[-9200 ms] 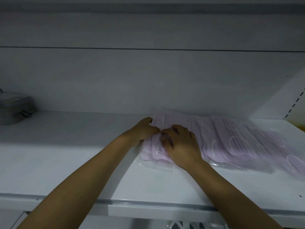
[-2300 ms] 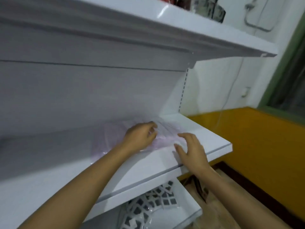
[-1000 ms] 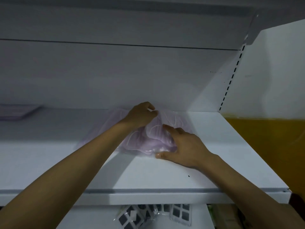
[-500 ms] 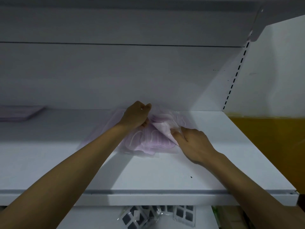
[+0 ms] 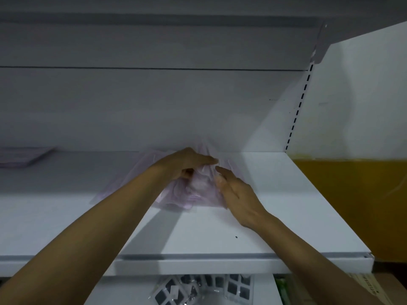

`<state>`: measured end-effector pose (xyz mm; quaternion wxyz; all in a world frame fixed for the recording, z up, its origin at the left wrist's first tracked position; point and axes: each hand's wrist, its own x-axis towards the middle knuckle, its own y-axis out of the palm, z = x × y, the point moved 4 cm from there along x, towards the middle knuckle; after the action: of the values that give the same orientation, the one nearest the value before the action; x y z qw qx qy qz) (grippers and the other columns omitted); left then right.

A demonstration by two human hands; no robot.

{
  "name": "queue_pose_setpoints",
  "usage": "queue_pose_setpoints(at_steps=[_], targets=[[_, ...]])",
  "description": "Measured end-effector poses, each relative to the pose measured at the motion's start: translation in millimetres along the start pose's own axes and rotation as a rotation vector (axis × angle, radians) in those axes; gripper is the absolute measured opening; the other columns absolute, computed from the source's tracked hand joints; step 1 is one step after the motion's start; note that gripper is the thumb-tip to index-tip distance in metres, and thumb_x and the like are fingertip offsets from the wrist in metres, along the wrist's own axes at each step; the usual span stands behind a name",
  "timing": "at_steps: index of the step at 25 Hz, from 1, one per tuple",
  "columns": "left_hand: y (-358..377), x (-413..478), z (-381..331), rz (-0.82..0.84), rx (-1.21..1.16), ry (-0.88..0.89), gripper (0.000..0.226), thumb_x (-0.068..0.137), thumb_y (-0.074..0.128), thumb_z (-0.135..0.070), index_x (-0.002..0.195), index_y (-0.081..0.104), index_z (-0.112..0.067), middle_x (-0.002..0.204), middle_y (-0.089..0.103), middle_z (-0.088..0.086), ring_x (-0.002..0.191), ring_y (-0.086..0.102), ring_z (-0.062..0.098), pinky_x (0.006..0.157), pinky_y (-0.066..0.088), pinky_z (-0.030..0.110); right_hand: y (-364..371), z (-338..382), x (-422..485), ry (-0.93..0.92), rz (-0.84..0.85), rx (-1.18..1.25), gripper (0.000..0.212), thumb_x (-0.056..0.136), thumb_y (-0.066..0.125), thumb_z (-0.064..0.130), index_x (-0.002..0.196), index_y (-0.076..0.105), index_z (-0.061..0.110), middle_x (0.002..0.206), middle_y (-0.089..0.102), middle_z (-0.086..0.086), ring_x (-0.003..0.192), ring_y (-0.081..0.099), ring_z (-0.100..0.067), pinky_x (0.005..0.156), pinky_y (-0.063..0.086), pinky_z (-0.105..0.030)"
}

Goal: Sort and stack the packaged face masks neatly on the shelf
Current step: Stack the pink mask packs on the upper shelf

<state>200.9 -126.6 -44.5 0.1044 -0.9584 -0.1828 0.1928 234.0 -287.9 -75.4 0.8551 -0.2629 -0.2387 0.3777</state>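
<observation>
Mask packs: loose pile of pale purple masks in clear bags, lying toward the back of the white shelf, straight ahead at 12 o'clock from the person. The pile is rumpled, not squared. Its top pack is lifted and bunched between the two hands.

Left hand: on the pile's 10 o'clock side, fingers laid together over the lifted pack with the thumb tucked under it, pinching the bag.

Right hand: at the pile's 3 o'clock edge, fingers straight and close together, tips against the side of the bunched pack and clamped on nothing. Motion blur here, so exact contact is soft.

Second purple stack: flat on the same shelf, far out at 9 o'clock, well apart from the pile.

Slotted upright at 2 o'clock, at the shelf's right end. Yellow wall at 3 o'clock beyond it.

Lower level, 6 o'clock: clear packets with dark squares. Cardboard box at 5 o'clock.
</observation>
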Motion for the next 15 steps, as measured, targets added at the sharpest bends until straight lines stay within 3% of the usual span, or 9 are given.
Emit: queue_pose_setpoints(at_steps=[2, 5, 8, 10, 12, 15], targets=[[2.6, 2.8, -4.4, -0.026, 0.128, -0.004, 0.051, 0.066, 0.078, -0.04, 0.093, 0.071, 0.002, 0.082, 0.07, 0.014, 0.092, 0.068, 0.037, 0.077, 0.051, 0.032, -1.9, -12.6, 4.3, 0.101, -0.071, 0.267, 0.031, 0.102, 0.036, 0.036, 0.116, 0.062, 0.027, 0.108, 0.067, 0.005, 0.103, 0.061, -0.015, 0.091, 0.045, -0.023], [11.6, -4.7, -17.6, -0.173, 0.358, 0.05, 0.03, 0.078, 0.072, -0.024, 0.097, 0.063, -0.003, 0.089, 0.067, 0.012, 0.084, 0.066, 0.03, 0.072, 0.053, 0.033, -12.0, -22.3, 6.6, 0.128, -0.25, 0.331, 0.02, 0.091, 0.054, 0.009, 0.105, 0.067, 0.016, 0.105, 0.068, 0.002, 0.101, 0.062, -0.016, 0.08, 0.044, -0.009], [19.6, -12.8, -17.1, -0.216, 0.217, 0.201, 0.027, 0.08, 0.066, -0.005, 0.106, 0.061, -0.011, 0.106, 0.068, 0.013, 0.096, 0.066, 0.029, 0.082, 0.054, 0.037, -25.6, -29.2, 6.9, 0.225, -0.463, 0.389, 0.054, 0.081, 0.072, 0.013, 0.131, 0.052, 0.013, 0.129, 0.055, -0.002, 0.12, 0.052, -0.018, 0.098, 0.044, -0.026], [23.8, -22.9, -11.9, -0.206, 0.075, 0.321, 0.035, 0.081, 0.064, 0.0, 0.112, 0.059, -0.015, 0.107, 0.069, 0.005, 0.099, 0.066, 0.022, 0.082, 0.054, 0.033, -30.1, -31.4, 8.4, 0.303, -0.486, 0.541, 0.074, 0.079, 0.076, 0.022, 0.142, 0.038, 0.017, 0.14, 0.047, -0.001, 0.126, 0.048, -0.02, 0.105, 0.042, -0.037], [25.7, -34.0, -9.3, -0.207, -0.039, 0.444, 0.041, 0.08, 0.067, -0.003, 0.117, 0.057, -0.018, 0.107, 0.068, -0.003, 0.099, 0.066, 0.012, 0.078, 0.054, 0.024, -36.3, -30.1, 8.7, 0.33, -0.458, 0.682, 0.076, 0.081, 0.075, 0.026, 0.144, 0.035, 0.018, 0.137, 0.052, -0.002, 0.12, 0.055, -0.019, 0.1, 0.046, -0.032], [32.1, -45.5, -3.7, -0.244, -0.162, 0.518, 0.055, 0.071, 0.078, -0.015, 0.122, 0.056, -0.013, 0.107, 0.068, -0.007, 0.1, 0.066, 0.008, 0.072, 0.051, 0.014, -46.8, -17.6, 3.7, 0.184, -0.439, 0.767, 0.046, 0.086, 0.069, 0.015, 0.128, 0.051, 0.017, 0.111, 0.065, 0.002, 0.094, 0.062, -0.007, 0.075, 0.049, -0.01]])
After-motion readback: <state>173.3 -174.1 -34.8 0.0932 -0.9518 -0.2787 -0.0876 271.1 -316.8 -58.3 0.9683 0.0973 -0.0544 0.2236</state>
